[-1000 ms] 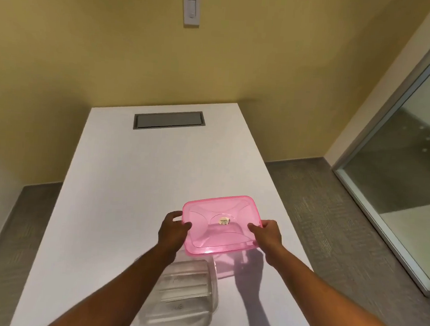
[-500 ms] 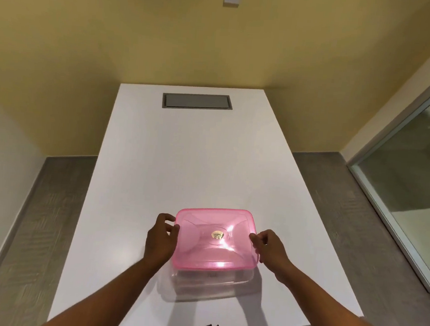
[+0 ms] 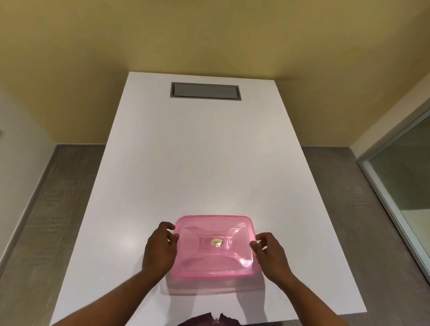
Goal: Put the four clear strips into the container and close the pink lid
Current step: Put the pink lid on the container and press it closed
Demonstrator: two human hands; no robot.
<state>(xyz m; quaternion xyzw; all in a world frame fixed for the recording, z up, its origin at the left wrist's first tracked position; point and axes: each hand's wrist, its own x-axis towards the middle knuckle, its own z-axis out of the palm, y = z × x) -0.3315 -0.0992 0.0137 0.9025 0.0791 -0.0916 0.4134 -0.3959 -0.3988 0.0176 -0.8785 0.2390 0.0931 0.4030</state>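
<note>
The pink lid point(image 3: 215, 247) lies flat on top of the clear container point(image 3: 200, 286), whose front wall shows just below the lid's near edge. My left hand point(image 3: 158, 250) grips the lid's left edge with fingers curled over the rim. On the opposite side, my right hand point(image 3: 269, 255) holds the right edge the same way. A small gold sticker sits in the lid's middle. The clear strips are hidden under the lid; I cannot make them out.
The white table point(image 3: 183, 160) runs away from me to a yellow wall, with a grey recessed cable hatch point(image 3: 205, 91) at its far end. Grey floor lies on both sides. A glass partition point(image 3: 411, 181) stands at the right.
The lid was held raised beyond the open container a second ago; both hands brought it down onto the container. The camera view has also tilted and shifted.
</note>
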